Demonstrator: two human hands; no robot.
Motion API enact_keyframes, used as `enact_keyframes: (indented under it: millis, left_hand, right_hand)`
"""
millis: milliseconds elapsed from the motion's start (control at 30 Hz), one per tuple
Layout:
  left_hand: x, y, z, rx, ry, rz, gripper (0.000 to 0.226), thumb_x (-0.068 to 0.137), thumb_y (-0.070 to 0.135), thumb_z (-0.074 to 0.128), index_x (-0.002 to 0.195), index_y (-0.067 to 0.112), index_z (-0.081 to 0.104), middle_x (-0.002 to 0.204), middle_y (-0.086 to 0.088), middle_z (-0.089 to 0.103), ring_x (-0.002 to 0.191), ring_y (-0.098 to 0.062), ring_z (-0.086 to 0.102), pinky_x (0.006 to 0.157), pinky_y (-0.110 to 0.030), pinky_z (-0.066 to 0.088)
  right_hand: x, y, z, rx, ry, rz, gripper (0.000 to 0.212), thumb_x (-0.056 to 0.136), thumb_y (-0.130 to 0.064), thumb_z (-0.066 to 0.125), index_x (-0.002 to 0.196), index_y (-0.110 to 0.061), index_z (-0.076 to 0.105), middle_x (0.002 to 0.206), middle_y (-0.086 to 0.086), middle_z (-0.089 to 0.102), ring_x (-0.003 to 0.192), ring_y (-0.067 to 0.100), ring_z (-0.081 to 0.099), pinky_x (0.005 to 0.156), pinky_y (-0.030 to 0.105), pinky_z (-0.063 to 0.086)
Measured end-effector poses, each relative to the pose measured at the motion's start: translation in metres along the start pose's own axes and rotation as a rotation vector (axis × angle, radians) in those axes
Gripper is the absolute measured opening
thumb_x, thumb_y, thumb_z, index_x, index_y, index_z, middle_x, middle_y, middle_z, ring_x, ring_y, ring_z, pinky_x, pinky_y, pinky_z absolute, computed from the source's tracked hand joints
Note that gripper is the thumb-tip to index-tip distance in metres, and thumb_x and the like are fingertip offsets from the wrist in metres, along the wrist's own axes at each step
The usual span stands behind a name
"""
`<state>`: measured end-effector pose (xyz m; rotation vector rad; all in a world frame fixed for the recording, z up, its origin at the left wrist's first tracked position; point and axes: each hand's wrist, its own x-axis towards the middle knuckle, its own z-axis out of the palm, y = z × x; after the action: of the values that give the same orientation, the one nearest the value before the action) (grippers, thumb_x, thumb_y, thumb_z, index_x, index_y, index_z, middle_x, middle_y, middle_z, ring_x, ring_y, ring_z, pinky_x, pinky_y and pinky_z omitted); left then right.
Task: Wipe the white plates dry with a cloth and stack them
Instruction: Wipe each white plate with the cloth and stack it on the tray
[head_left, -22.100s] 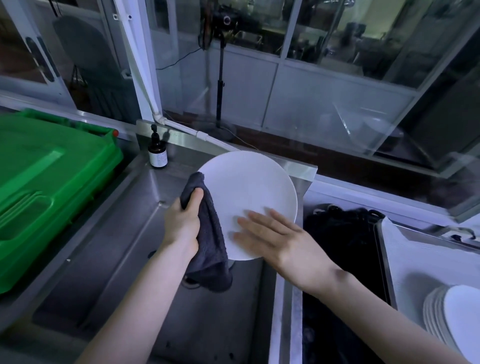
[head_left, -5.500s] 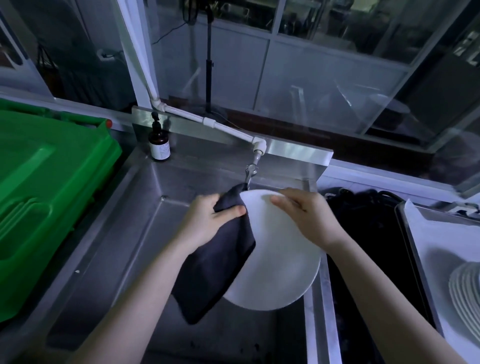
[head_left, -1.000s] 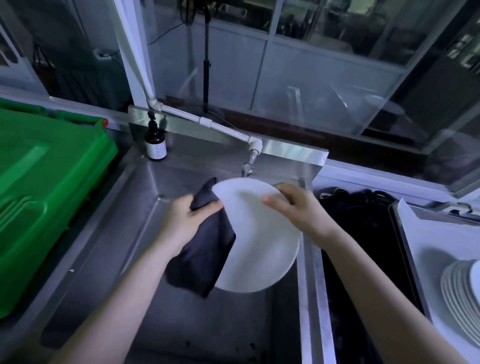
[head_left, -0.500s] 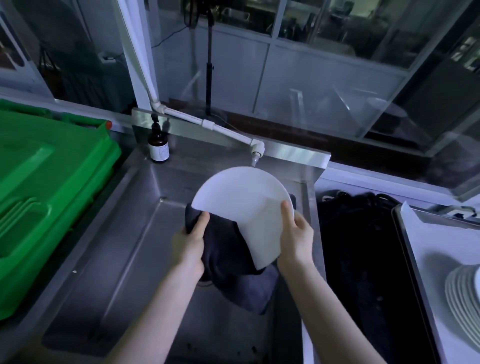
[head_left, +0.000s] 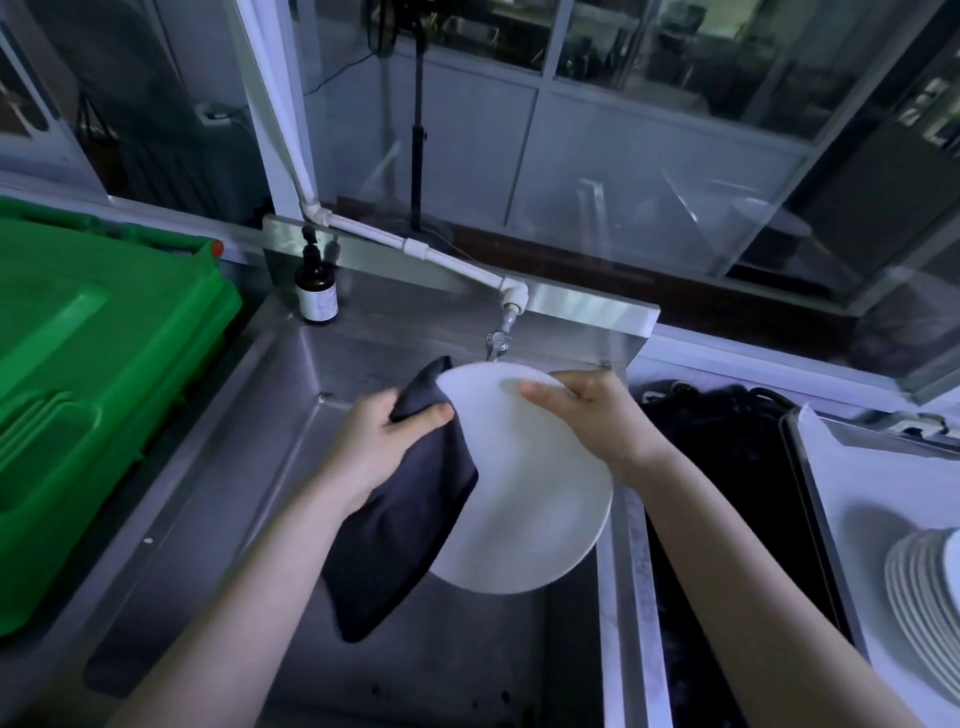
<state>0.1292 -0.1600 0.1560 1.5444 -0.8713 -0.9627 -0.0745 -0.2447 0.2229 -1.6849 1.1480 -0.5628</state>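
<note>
A small brown glass bottle (head_left: 316, 293) is standing on the steel sink ledge (head_left: 374, 312), beside a large green plastic bin (head_left: 93, 374).

White plate (head_left: 524, 499), dark navy cloth (head_left: 400, 530), green bin (head_left: 93, 374), brown bottle (head_left: 316, 291)

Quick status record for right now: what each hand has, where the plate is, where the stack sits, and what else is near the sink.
left hand: grips dark cloth against the plate's left edge
right hand: holds white plate at its far rim
plate position: tilted, held above the steel sink
stack of plates: on the counter at far right, partly out of frame
faucet: just behind the plate, no water visible
brown bottle: sink's back left corner
green bin: left of sink
</note>
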Motion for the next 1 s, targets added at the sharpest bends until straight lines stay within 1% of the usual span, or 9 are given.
enact_keyframes:
  millis: [167,300,367,433,500,633,767,900,1000]
  left_hand:
    - [-0.013,-0.037,0.033,-0.557,0.319,-0.435,0.02,0.086,0.031,0.074,0.1,0.018,0.068,0.102,-0.005,0.074,0.094,-0.023,0.07,0.078,-0.033,0.055]
    - [-0.012,-0.046,0.027,-0.603,0.349,-0.5,0.029,0.084,0.031,0.076,0.106,0.013,0.068,0.097,-0.005,0.074,0.09,-0.026,0.07,0.074,-0.036,0.055]
    - [-0.008,-0.044,0.015,-0.514,0.365,-0.449,0.021,0.083,0.034,0.076,0.096,0.019,0.07,0.086,0.002,0.076,0.078,-0.014,0.072,0.064,-0.027,0.053]
    - [-0.003,-0.037,0.003,-0.378,0.381,-0.385,0.016,0.083,0.04,0.074,0.085,0.026,0.067,0.071,0.012,0.073,0.064,-0.002,0.068,0.053,-0.02,0.048]
    - [0.003,-0.03,-0.006,-0.278,0.364,-0.36,0.019,0.085,0.046,0.07,0.083,0.027,0.066,0.071,0.012,0.071,0.069,-0.004,0.066,0.055,-0.024,0.045]
    - [0.014,-0.022,-0.012,-0.325,0.284,-0.346,0.016,0.089,0.038,0.068,0.095,0.024,0.068,0.094,0.003,0.071,0.091,-0.008,0.065,0.07,-0.026,0.047]
    - [0.016,-0.014,-0.015,-0.351,0.226,-0.359,0.019,0.091,0.035,0.065,0.098,0.017,0.069,0.101,-0.005,0.072,0.096,-0.013,0.067,0.077,-0.028,0.05]
    - [0.013,-0.003,-0.017,-0.554,0.135,-0.477,0.037,0.091,0.046,0.064,0.103,0.012,0.069,0.102,-0.005,0.073,0.093,-0.014,0.069,0.086,-0.028,0.051]
    - [0.01,0.002,-0.001,-0.55,0.069,-0.502,0.049,0.097,0.054,0.048,0.114,0.01,0.06,0.101,-0.004,0.069,0.09,-0.022,0.068,0.071,-0.03,0.051]
  right_hand:
    - [-0.01,0.019,0.046,0.576,0.576,0.276,0.028,0.093,-0.03,0.068,0.069,-0.017,0.074,0.059,-0.007,0.065,0.06,0.012,0.06,0.053,0.022,0.048]
    - [-0.021,0.039,0.058,0.572,0.483,0.318,0.027,0.095,-0.03,0.064,0.081,-0.008,0.071,0.073,-0.003,0.068,0.076,0.018,0.06,0.071,0.033,0.046]
    - [-0.029,0.044,0.042,0.341,0.359,0.129,0.019,0.095,-0.027,0.066,0.108,-0.014,0.071,0.099,-0.004,0.073,0.096,0.012,0.065,0.083,0.031,0.049]
    - [-0.039,0.043,0.026,0.018,0.331,-0.1,0.054,0.089,-0.027,0.073,0.139,-0.021,0.056,0.134,-0.007,0.063,0.124,0.005,0.058,0.104,0.025,0.045]
    - [-0.044,0.04,0.016,-0.37,0.239,-0.474,0.068,0.082,-0.029,0.081,0.143,-0.019,0.052,0.15,-0.003,0.048,0.14,0.009,0.043,0.116,0.027,0.034]
    - [-0.046,0.039,0.02,-0.999,-0.112,-0.881,0.058,0.076,-0.025,0.085,0.13,-0.014,0.066,0.144,0.006,0.056,0.137,0.028,0.049,0.111,0.05,0.041]
    - [-0.045,0.038,0.029,-1.094,0.02,-1.058,0.039,0.092,-0.002,0.049,0.119,-0.015,0.073,0.131,0.002,0.067,0.122,0.027,0.063,0.099,0.046,0.053]
    - [-0.046,0.038,0.036,-0.861,0.096,-0.88,0.038,0.086,0.004,0.06,0.117,-0.012,0.074,0.125,0.002,0.07,0.114,0.025,0.068,0.084,0.041,0.061]
    - [-0.047,0.037,0.046,-0.591,0.057,-0.509,0.031,0.094,-0.011,0.058,0.121,-0.017,0.072,0.116,0.0,0.074,0.105,0.021,0.072,0.075,0.039,0.06]
